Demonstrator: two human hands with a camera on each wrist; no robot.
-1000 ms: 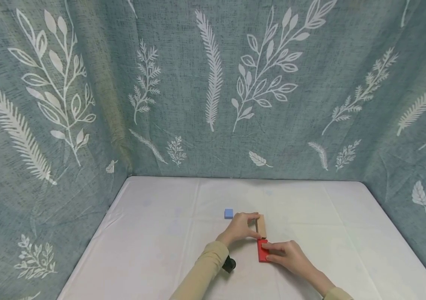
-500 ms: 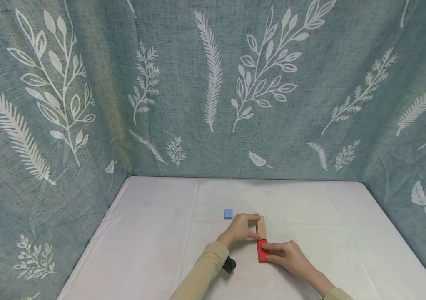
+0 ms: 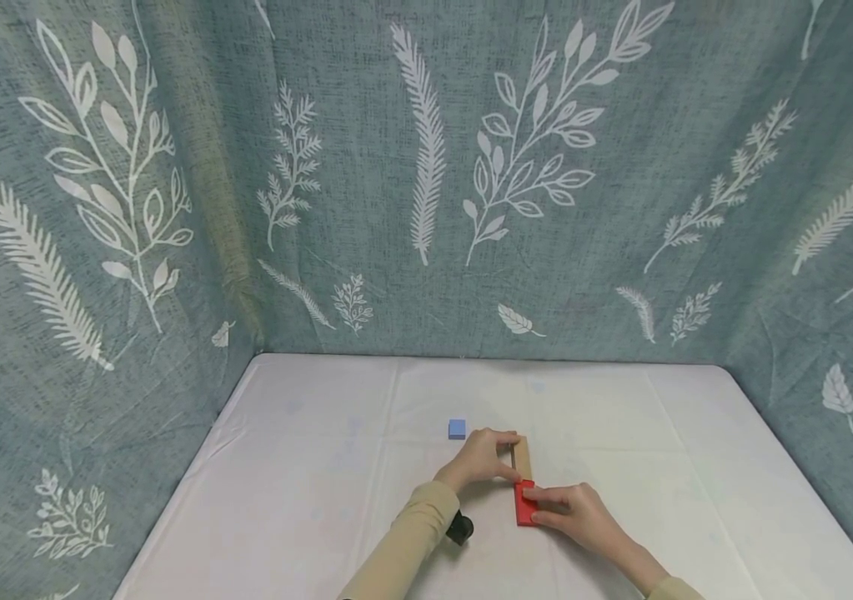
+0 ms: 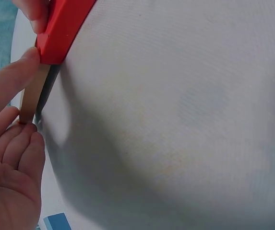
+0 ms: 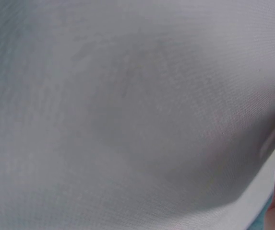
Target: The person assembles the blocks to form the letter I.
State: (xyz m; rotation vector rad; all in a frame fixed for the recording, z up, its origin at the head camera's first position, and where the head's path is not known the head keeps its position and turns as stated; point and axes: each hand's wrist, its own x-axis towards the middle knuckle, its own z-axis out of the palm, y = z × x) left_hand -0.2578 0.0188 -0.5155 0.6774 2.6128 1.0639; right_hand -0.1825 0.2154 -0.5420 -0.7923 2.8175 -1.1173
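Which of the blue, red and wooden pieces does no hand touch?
The blue piece; the left hand holds the wooden piece, the right hand the red piece.

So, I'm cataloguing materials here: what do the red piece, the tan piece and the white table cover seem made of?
Red piece: painted wood or plastic, can't tell which; smooth, evenly coloured. Tan piece: probably bare wood; pale brown, matte. White table cover: apparently woven fabric, matte; its fine weave shows.

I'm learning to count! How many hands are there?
2: the left hand holds the tan piece, and the right hand holds the red piece.
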